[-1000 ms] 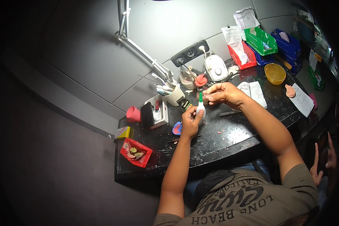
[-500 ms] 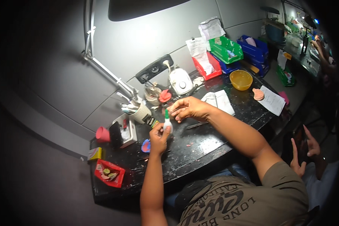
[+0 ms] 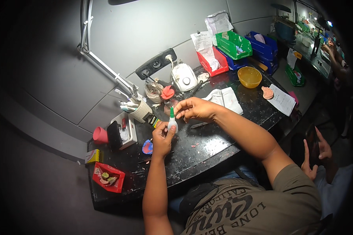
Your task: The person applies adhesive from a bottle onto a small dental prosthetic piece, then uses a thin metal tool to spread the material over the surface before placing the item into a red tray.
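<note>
My left hand (image 3: 163,140) is closed around a small white squeeze bottle (image 3: 172,126), held upright above the table. Its green pointed cap (image 3: 171,112) sticks up past my fingers. My right hand (image 3: 193,110) is at the cap's right side, fingers bent and somewhat apart. Whether its fingertips touch the cap I cannot tell. Left of my left wrist lies a small blue and pink moulded piece (image 3: 147,147). A thin tool (image 3: 199,125) and a white cloth (image 3: 223,100) lie beyond my right forearm.
A patterned cup of brushes (image 3: 142,112), a white box (image 3: 129,135) and a red bin (image 3: 109,177) stand left. Toward the back are a white device with a dial (image 3: 184,77), colored bins (image 3: 234,44) and a yellow bowl (image 3: 250,77). Another person's hands (image 3: 317,152) are at right.
My right fingers have come closer to the green cap. The view has shifted slightly, so the table appears a little further left. The bottle stays in my left hand.
</note>
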### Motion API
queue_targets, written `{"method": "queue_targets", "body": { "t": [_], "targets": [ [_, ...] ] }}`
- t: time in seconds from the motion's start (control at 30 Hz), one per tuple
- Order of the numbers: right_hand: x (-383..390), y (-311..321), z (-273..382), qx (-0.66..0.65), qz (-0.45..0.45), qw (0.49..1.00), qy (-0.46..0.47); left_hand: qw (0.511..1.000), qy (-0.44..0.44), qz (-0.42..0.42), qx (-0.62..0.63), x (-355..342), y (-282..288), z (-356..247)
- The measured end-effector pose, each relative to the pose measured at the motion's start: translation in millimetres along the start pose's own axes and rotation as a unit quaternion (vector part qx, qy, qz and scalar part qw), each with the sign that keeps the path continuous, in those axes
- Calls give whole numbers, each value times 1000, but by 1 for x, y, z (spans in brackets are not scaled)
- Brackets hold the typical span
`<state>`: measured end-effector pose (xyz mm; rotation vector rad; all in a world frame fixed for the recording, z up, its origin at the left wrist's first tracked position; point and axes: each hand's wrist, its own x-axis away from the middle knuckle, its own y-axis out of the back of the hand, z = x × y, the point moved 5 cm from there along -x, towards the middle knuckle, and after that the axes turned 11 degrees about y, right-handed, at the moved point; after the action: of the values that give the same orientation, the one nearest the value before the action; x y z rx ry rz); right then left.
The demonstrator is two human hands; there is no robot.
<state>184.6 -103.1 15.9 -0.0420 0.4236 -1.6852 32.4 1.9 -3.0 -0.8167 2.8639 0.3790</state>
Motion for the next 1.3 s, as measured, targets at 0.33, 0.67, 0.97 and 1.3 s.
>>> {"method": "queue_targets", "body": {
  "t": [0.33, 0.67, 0.97, 1.3],
  "targets": [
    [0, -3, -2, 10, 25, 999, 17, 999, 37, -9, 27, 2, 4, 7],
    [3, -10, 16, 180, -27, 982, 55, 990, -39, -25, -131, 2, -5, -5],
    [7, -11, 26, 513, -85, 851, 74, 992, 4, -25, -127, 0, -2, 10],
    [13, -22, 31, 518, -86, 845, 101, 992, 113, 52, 22, 4, -5, 14]
  ]
}}
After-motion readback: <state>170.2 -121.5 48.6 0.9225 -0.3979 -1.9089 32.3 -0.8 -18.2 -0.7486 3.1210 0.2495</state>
